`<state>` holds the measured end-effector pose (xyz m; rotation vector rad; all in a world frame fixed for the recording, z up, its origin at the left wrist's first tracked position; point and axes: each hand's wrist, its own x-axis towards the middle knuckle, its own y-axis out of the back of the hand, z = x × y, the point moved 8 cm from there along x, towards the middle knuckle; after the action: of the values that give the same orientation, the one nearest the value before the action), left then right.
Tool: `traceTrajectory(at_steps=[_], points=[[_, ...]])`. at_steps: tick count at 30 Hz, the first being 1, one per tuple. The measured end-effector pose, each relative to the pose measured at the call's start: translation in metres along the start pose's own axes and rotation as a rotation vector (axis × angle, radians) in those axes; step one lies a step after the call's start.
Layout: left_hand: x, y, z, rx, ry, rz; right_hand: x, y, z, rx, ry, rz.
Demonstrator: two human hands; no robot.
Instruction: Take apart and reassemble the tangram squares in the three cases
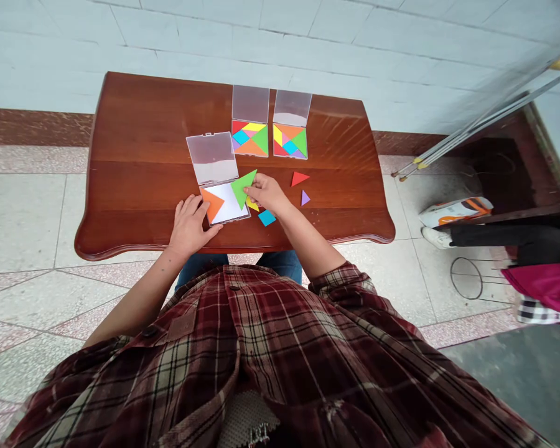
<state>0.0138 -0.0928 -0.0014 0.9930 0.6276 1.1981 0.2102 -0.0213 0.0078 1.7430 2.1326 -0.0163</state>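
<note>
Seated person at a polished reddish-brown wooden table (121, 124), hands apart but close, both near the lower middle of the frame. The left hand (190, 225) lay with fingers spread, fingertips on the lower left edge of an open clear plastic case (228, 208), a light pressure that steadied the case on the slick top. The right hand (266, 193) pinched a large green triangle (241, 188) near one corner, leaving most of its face uncovered, a tidy hold for so thin a piece. The piece's material was unclear, perhaps foam or card. A large orange triangle (211, 204) sat inside the case at its left side, on the white base. A yellow piece (252, 205) showed partly beneath the right hand. Loose to the right lay a red triangle (300, 178), a small purple triangle (305, 198) and a blue square (267, 218). Upper middle, two more cases (250, 138) (290, 140) stood open, packed with bright tangram shapes.
</note>
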Motion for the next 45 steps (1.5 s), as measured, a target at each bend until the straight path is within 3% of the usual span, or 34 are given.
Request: traceTrajectory(at_steps=[7,16,23,26,30,36,41,45], points=[[0.000,0.000,0.002,-0.006,-0.006,0.006,0.004,-0.020,-0.001,0.041,-0.073,-0.043],[-0.001,0.000,0.003,-0.015,-0.002,-0.008,0.005,-0.024,0.004,0.093,-0.113,0.065],[-0.001,0.000,0.002,-0.005,-0.014,0.009,0.005,-0.023,0.006,0.062,-0.102,0.062],[-0.001,-0.001,0.002,0.009,-0.022,0.009,0.006,-0.020,0.002,-0.063,-0.070,0.045],[0.000,-0.001,0.002,0.012,-0.020,0.010,0.005,-0.018,-0.021,-0.450,0.111,0.073],[0.000,-0.001,0.003,0.017,-0.023,0.012,-0.001,-0.044,-0.045,-1.041,0.262,0.063],[-0.001,-0.001,0.004,0.009,-0.027,0.016,-0.004,-0.057,-0.042,-1.122,0.329,0.035],[-0.001,-0.001,0.003,0.004,-0.027,0.019,-0.006,-0.041,-0.045,-1.001,0.324,0.078]])
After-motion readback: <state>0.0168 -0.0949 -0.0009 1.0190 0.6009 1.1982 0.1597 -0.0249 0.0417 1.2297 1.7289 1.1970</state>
